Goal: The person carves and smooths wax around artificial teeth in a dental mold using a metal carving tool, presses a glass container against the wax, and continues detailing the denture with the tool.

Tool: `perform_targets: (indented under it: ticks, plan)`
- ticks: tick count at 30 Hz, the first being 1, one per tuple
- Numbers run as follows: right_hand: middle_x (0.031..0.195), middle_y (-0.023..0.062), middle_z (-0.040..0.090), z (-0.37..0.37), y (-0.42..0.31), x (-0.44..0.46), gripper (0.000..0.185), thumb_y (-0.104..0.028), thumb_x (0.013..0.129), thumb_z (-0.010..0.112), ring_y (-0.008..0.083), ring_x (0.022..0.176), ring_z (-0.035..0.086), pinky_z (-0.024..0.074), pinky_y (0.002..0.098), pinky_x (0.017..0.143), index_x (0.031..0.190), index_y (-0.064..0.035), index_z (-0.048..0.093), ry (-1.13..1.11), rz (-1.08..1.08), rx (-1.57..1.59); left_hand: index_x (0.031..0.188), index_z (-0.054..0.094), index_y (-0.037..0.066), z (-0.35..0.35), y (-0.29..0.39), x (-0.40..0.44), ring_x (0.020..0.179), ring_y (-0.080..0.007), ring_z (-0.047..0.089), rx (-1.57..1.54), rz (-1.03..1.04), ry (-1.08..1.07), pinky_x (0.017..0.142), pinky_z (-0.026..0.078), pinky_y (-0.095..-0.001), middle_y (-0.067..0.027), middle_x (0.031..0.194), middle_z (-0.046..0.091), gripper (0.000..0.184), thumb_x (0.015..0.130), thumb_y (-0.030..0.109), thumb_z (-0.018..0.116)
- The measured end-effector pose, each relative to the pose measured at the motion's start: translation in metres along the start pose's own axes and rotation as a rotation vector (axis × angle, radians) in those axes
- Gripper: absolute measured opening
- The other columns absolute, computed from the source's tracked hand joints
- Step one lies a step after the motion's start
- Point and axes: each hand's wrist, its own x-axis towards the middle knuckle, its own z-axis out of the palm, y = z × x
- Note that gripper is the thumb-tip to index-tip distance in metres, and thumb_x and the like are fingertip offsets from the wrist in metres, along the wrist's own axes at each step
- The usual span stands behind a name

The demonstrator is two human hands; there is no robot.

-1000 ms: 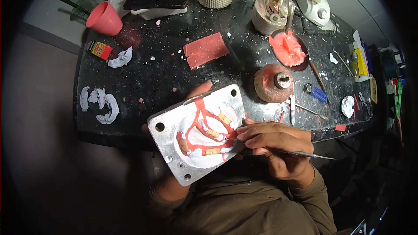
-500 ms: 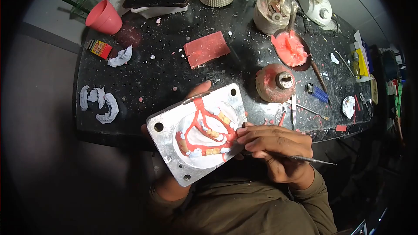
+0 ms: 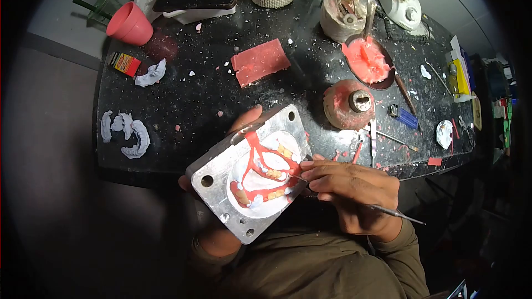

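A metal flask half (image 3: 221, 160) with round corner holes is held up, tilted, over the table's front edge. White plaster (image 3: 266, 206) fills its middle, bearing red wax strips (image 3: 251, 158) and yellowish teeth (image 3: 275, 194). My left hand (image 3: 247, 117) grips the flask from behind and below; its fingers show at the far edge and left side, the palm is hidden. My right hand (image 3: 354, 191) is closed round a thin metal tool (image 3: 396, 214), whose tip reaches the wax at the plaster's right side, near the small teeth.
Beyond the flask lie a pink wax sheet (image 3: 260, 62), a wax-stained burner (image 3: 348, 105), a dish of pink wax (image 3: 368, 62) and a blue lighter (image 3: 403, 116). White plaster pieces (image 3: 136, 138) and a red cup (image 3: 130, 24) are at the left.
The flask has tilted, showing more of its far side wall, and its near corner has moved down and to the right. The outer end of the tool has dropped lower.
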Motion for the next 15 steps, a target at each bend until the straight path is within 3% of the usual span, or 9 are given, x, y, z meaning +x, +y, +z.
perform_targets:
  ticks: [5, 7, 8, 9, 11, 13, 15]
  plan:
    - [0.102, 0.0218, 0.077, -0.003, 0.002, -0.004, 0.018, 0.013, 0.085, 0.074, 0.0381, 0.108, 0.077, 0.0588, 0.0519, 0.104, 0.103, 0.0093, 0.074, -0.033, -0.025, -0.047, 0.155, 0.041, -0.011, 0.0, 0.001, 0.004, 0.137, -0.0635, 0.048, -0.02, -0.079, 0.013, 0.106, 0.039, -0.0816, -0.043, 0.15, 0.047, 0.098, 0.103, 0.071, 0.035]
    - [0.098, 0.0226, 0.078, -0.01, 0.001, -0.004, 0.014, 0.009, 0.089, 0.074, 0.0379, 0.106, 0.078, 0.0577, 0.0526, 0.105, 0.102, 0.0097, 0.074, -0.019, 0.036, 0.16, 0.156, 0.041, -0.011, 0.004, 0.002, 0.009, 0.137, -0.0639, 0.048, -0.068, -0.18, 0.037, 0.105, 0.039, -0.0822, -0.0432, 0.15, 0.047, 0.098, 0.103, 0.071, 0.034]
    - [0.089, 0.0251, 0.077, -0.009, -0.007, -0.006, 0.008, -0.001, 0.091, 0.072, 0.0416, 0.098, 0.079, 0.0582, 0.0572, 0.103, 0.087, 0.0049, 0.073, 0.089, 0.136, 0.218, 0.156, 0.04, -0.011, 0.005, 0.004, 0.015, 0.137, -0.0641, 0.048, -0.113, -0.255, 0.059, 0.105, 0.038, -0.0826, -0.0433, 0.151, 0.046, 0.098, 0.103, 0.071, 0.034]
    - [0.095, 0.024, 0.078, -0.016, -0.003, -0.013, 0.009, 0.0, 0.097, 0.07, 0.0399, 0.103, 0.078, 0.0564, 0.0538, 0.107, 0.098, 0.0081, 0.073, 0.113, 0.079, 0.3, 0.156, 0.04, -0.011, 0.007, 0.005, 0.021, 0.137, -0.0643, 0.047, -0.162, -0.33, 0.081, 0.105, 0.038, -0.0829, -0.0434, 0.151, 0.046, 0.098, 0.103, 0.071, 0.034]
    - [0.089, 0.025, 0.077, -0.009, -0.003, -0.021, 0.017, -0.01, 0.106, 0.064, 0.0403, 0.098, 0.078, 0.0553, 0.0565, 0.107, 0.1, 0.0054, 0.066, 0.331, 0.009, 0.527, 0.157, 0.039, -0.011, 0.011, 0.003, 0.03, 0.138, -0.0647, 0.047, -0.241, -0.464, 0.048, 0.105, 0.038, -0.0835, -0.0436, 0.152, 0.045, 0.098, 0.103, 0.071, 0.034]
    - [0.091, 0.0282, 0.075, -0.022, -0.004, -0.036, 0.027, -0.026, 0.112, 0.057, 0.0399, 0.098, 0.078, 0.0527, 0.0601, 0.109, 0.113, 0.0009, 0.052, 0.244, 0.015, 0.652, 0.158, 0.037, -0.011, 0.015, -0.001, 0.037, 0.139, -0.0661, 0.044, -0.304, -0.589, -0.101, 0.105, 0.036, -0.0851, -0.0444, 0.154, 0.042, 0.099, 0.103, 0.071, 0.032]
    - [0.095, 0.0288, 0.075, -0.029, -0.002, -0.047, 0.021, -0.018, 0.111, 0.057, 0.0402, 0.1, 0.078, 0.052, 0.0612, 0.109, 0.117, 0.0008, 0.05, 0.189, -0.011, 0.847, 0.16, 0.032, -0.011, 0.02, -0.009, 0.042, 0.141, -0.0684, 0.04, -0.325, -0.695, -0.289, 0.105, 0.033, -0.0876, -0.0459, 0.157, 0.036, 0.101, 0.103, 0.072, 0.031]
